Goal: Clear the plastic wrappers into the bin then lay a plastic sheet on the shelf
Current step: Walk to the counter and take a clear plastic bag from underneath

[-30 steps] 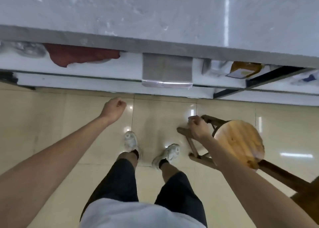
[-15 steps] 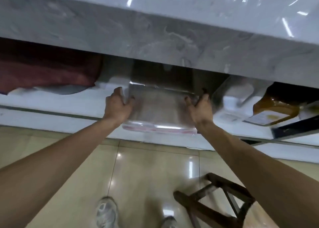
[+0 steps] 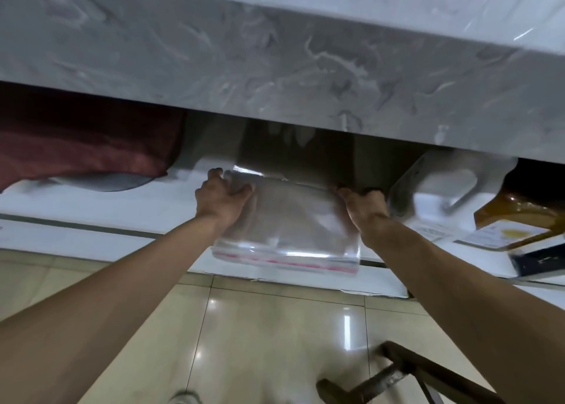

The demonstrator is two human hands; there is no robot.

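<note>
Lying across the front edge of the white shelf (image 3: pixel 101 203), the clear plastic sheet (image 3: pixel 284 220) has its near end, marked by a red strip, hanging slightly past that edge while its far end reaches back into the dark gap under the grey marbled counter (image 3: pixel 275 67). The left hand (image 3: pixel 221 197) grasps the sheet's far left corner, fingers curled over the plastic, and the right hand (image 3: pixel 365 206) pinches the far right side – a hold at both sides that, as I judge it, keeps so limp a film taut and square while it is slid in or settled flat. Neither hand has let go. Room is tight: the counter's thick front edge overhangs the shelf closely, so the hands must work low and reach in beneath it. To the left along the shelf lies a dark red cloth (image 3: pixel 82 147) over something grey, well clear of the sheet. To the right, just beside the right hand, stands a clear plastic package (image 3: pixel 434 189), and beyond it an amber container (image 3: pixel 516 217) – these crowd that side and could catch the sheet's edge if it drifts. Below, on the tiled floor (image 3: pixel 244 327), part of a wooden stool (image 3: pixel 406 376) sits near the right forearm. No bin is in view.
</note>
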